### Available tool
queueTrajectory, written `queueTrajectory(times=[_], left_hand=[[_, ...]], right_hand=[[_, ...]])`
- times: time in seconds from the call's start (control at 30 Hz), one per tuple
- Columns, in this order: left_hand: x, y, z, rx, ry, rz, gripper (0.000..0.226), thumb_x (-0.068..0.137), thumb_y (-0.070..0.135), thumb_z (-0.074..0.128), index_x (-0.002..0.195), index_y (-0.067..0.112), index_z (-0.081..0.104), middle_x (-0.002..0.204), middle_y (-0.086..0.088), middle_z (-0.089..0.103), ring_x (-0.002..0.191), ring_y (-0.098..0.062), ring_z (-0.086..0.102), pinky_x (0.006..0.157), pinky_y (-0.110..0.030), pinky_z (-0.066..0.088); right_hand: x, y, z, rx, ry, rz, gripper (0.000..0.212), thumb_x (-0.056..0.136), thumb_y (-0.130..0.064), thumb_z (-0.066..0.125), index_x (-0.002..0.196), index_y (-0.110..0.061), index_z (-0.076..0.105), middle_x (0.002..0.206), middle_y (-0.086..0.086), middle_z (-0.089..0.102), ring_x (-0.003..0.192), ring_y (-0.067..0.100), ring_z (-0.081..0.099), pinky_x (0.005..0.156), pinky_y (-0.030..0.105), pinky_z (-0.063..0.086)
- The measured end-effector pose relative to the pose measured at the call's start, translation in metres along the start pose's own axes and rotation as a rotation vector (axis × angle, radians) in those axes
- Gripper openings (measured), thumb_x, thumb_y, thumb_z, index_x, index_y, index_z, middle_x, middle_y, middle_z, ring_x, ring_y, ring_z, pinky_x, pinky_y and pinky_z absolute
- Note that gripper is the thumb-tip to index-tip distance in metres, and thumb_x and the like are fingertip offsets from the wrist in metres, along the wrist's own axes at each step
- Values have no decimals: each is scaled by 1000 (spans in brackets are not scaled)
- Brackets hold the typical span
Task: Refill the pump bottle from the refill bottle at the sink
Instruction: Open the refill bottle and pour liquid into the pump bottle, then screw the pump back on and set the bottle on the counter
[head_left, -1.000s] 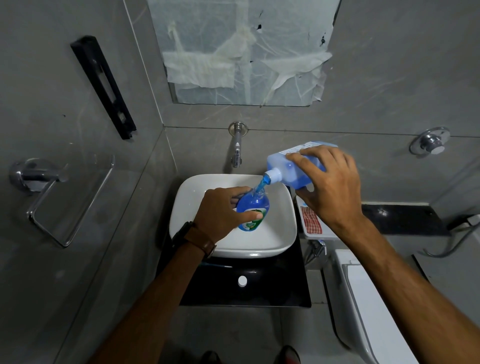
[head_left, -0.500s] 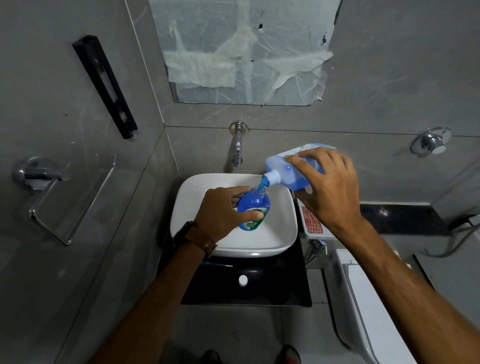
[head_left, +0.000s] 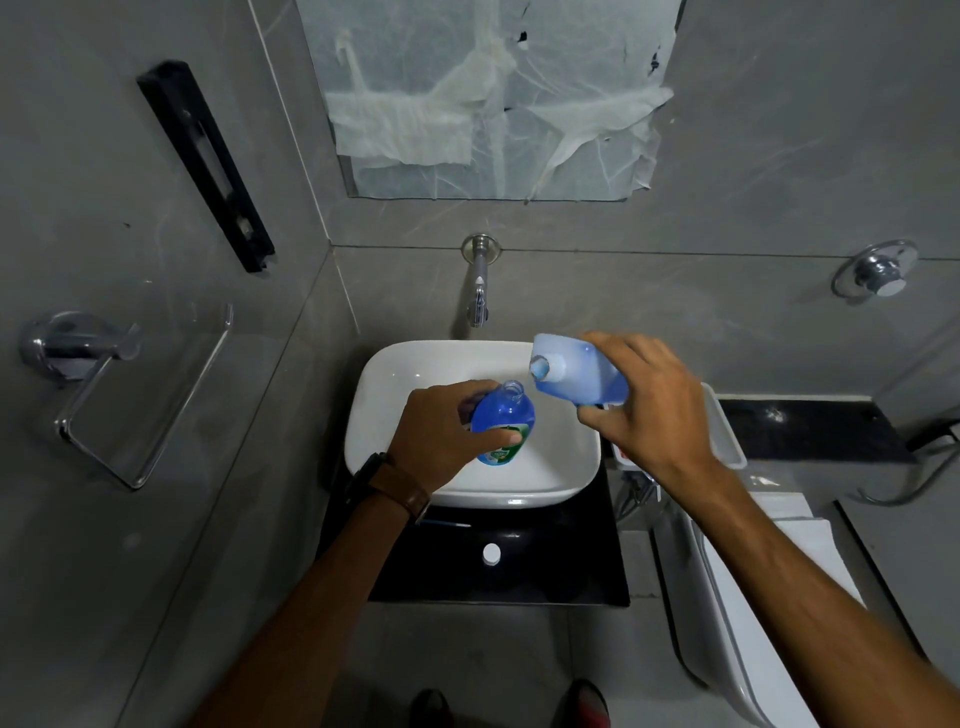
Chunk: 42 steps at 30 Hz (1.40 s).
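Holding the pump bottle (head_left: 503, 422) in our left hand (head_left: 441, 431), fingers wrapped round its body, we keep it over the sink (head_left: 415, 364), open neck up and blue liquid near the shoulder. Just right of that grip, our right hand (head_left: 649, 405) clasps the refill bottle (head_left: 576, 376), spout beside the neck but apart, no stream between them. We judge the pour finished or paused; next we must level the refill and cap both. A white cap (head_left: 490, 554) lies below our left wrist.

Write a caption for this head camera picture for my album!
Two hands hold a pump bottle and refill bottle over the sink.
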<state>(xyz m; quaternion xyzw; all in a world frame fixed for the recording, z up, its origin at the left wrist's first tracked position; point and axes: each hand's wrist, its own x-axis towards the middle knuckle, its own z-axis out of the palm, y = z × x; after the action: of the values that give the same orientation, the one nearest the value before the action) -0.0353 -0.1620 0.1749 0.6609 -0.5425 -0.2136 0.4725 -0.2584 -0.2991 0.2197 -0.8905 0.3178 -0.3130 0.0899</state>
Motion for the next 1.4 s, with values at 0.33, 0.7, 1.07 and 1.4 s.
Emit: queueTrajectory(times=[0.33,0.7,1.07,1.4], left_hand=[[-68,-73,5,-27,19,-263,52,59,34,94,104,46,70,97,24,75,95,2,70,83,-11,54],[-139,-158,27,39,-22,-533,58,61,16,94,111,34,70,110,8,74,104,-2,69,92,-20,54],[-153,-190,43,-19,1,-667,58,65,3,91,114,23,69,107,3,71,102,-10,67,92,-15,53],[-152,-184,50,-121,34,-711,59,66,1,89,120,15,67,116,-8,70,111,-23,66,101,-41,54]], right_hand=[[-94,30,54,566,-239,496,82,52,-49,97,127,-50,64,115,-25,75,106,-2,72,89,16,59],[-178,62,115,631,-472,791,77,68,11,92,133,-16,62,122,-4,73,112,2,69,93,15,58],[-194,82,136,599,-476,826,76,69,17,88,135,-6,58,123,6,70,113,17,67,82,6,55],[-200,78,129,587,-434,782,105,61,-3,100,150,-28,50,140,-5,63,128,7,59,107,34,52]])
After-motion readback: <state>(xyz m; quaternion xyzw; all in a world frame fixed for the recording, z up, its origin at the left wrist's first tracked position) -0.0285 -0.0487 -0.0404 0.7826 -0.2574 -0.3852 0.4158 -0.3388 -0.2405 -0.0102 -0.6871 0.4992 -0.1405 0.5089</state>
